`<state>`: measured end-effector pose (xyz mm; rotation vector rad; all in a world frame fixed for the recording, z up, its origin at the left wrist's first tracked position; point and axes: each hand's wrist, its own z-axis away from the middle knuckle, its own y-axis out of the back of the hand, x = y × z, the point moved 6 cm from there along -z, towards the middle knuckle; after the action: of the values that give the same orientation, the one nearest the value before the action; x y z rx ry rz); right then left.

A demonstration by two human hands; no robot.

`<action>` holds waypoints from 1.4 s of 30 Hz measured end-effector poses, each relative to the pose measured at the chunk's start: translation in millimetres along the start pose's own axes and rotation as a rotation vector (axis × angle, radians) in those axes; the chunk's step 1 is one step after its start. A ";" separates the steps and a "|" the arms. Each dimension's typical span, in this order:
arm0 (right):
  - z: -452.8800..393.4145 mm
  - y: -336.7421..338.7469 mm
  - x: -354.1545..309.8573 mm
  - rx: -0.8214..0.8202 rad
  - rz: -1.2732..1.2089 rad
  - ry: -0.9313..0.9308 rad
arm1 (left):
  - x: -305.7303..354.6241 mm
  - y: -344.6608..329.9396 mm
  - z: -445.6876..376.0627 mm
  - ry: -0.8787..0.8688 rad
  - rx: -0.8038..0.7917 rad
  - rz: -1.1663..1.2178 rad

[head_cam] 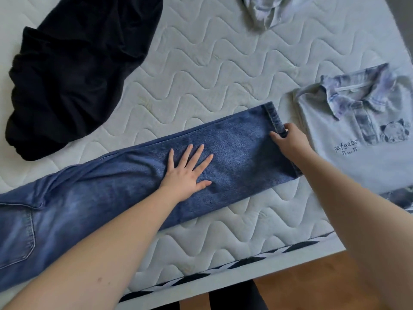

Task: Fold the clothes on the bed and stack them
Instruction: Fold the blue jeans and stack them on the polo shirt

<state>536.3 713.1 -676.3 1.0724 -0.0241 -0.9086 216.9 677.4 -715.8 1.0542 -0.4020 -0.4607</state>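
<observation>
My right hand [290, 142] forms the active grip: thumb and fingers pinch the hemmed cuff of the blue jeans [134, 186] at their far right end, just beside a folded shirt. My left hand [187, 171] lies flat with fingers spread straight, pressing the mid-leg denim against the mattress [201, 74]; it holds nothing. The jeans lie lengthwise across the near part of the bed, legs laid one on the other, the seat and a back pocket towards my left, the cuff towards my right. I judge this step to be the first crosswise fold, with the cuff about to be carried over towards the waist while the flat hand marks the crease; the fold itself is not yet made. To the right of the cuff, close but apart, rests a pale grey polo shirt [357, 135] with a tie-dyed collar and a small printed motif, already folded and apparently the base of the stack. Two items remain unfolded: a crumpled black garment [73, 70] at far left, and a rumpled pale garment [266, 12] at the top edge, partly out of view. By this evidence, one piece is finished, one is in hand, two are left.
</observation>
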 end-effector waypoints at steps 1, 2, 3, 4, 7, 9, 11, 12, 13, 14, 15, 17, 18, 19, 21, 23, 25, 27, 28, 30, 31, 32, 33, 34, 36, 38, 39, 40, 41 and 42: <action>1.0 1.2 -4.3 -0.035 0.004 0.021 | 0.1 -0.4 -0.4 -0.003 -0.005 -0.003; 3.8 2.3 -9.9 -0.074 -0.002 0.048 | 0.1 -0.9 -0.5 -0.005 -0.014 -0.008; 8.5 3.9 -17.5 -0.112 -0.017 0.081 | -0.2 -1.1 -0.7 -0.006 -0.032 -0.011; 15.3 6.3 -26.3 -0.143 -0.031 0.119 | -0.2 -1.0 -0.7 -0.005 -0.060 -0.008; 41.3 12.6 -56.2 -0.221 -0.059 0.235 | 2.9 4.0 -1.5 0.000 -0.145 0.048; 62.0 13.8 -78.5 -0.273 -0.021 0.303 | 2.8 16.9 -1.3 -0.002 -0.145 0.182; 85.9 13.3 -104.6 -0.314 0.013 0.386 | -3.7 42.0 0.9 0.015 -0.043 0.471; 98.1 11.7 -118.8 -0.332 0.022 0.424 | -9.3 55.6 3.7 0.042 0.022 0.670; 110.5 8.4 -133.0 -0.351 0.025 0.455 | -15.4 67.7 8.0 0.086 0.078 0.867; 122.4 3.3 -146.2 -0.371 0.028 0.480 | -22.2 78.5 13.7 0.137 0.129 1.042; 134.4 -2.7 -159.3 -0.387 0.034 0.504 | -29.2 87.3 20.5 0.194 0.170 1.203; 156.4 -16.2 -184.8 -0.394 0.033 0.558 | -44.9 98.9 36.0 0.302 0.231 1.527; 166.1 -24.9 -196.8 -0.398 0.022 0.579 | -55.1 102.8 44.5 0.351 0.263 1.664; 174.9 -34.6 -208.5 -0.401 0.009 0.594 | -66.9 105.2 54.0 0.394 0.290 1.783; 190.5 -55.5 -229.2 -0.395 -0.015 0.617 | -89.2 107.4 74.2 0.428 0.322 1.973; 204.0 -80.1 -248.0 -0.402 -0.095 0.612 | -106.5 105.1 97.0 0.410 0.316 2.104; 219.6 -105.6 -267.7 -0.427 -0.194 0.606 | -122.8 99.8 119.5 0.391 0.298 2.171; 237.2 -132.7 -285.7 -0.469 -0.256 0.609 | -140.7 92.6 141.0 0.386 0.292 2.214; 245.6 -147.1 -293.1 -0.495 -0.271 0.600 | -150.0 88.6 151.3 0.390 0.287 2.230; 260.8 -174.9 -306.4 -0.523 -0.259 0.595 | -168.3 79.4 171.9 0.409 0.262 2.247; 268.2 -187.2 -312.0 -0.524 -0.234 0.602 | -176.6 73.8 182.3 0.419 0.246 2.246; 274.9 -198.7 -317.7 -0.522 -0.207 0.614 | -184.6 67.6 192.2 0.431 0.234 2.239; 280.9 -209.7 -323.1 -0.523 -0.181 0.620 | -192.6 60.2 202.0 0.449 0.224 2.234; 285.7 -221.3 -328.0 -0.526 -0.153 0.617 | -200.2 52.1 211.5 0.474 0.216 2.231; 292.4 -243.2 -336.3 -0.537 -0.107 0.597 | -214.0 35.7 228.7 0.524 0.196 2.227; 297.3 -264.5 -343.4 -0.547 -0.073 0.581 | -227.1 22.3 242.3 0.570 0.194 2.216; 299.5 -275.4 -346.9 -0.547 -0.044 0.580 | -233.7 15.7 248.3 0.599 0.200 2.208; 301.2 -286.1 -349.8 -0.544 -0.012 0.580 | -239.7 8.7 253.8 0.637 0.204 2.190; 301.8 -296.9 -351.5 -0.544 0.021 0.578 | -245.1 0.9 258.8 0.688 0.202 2.161; 301.6 -308.2 -352.0 -0.552 0.062 0.576 | -249.4 -7.5 263.7 0.747 0.194 2.115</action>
<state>-15.2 666.5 -617.1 0.7706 0.6345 -0.4771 -130.8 616.9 -630.7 0.4298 -0.6433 1.8072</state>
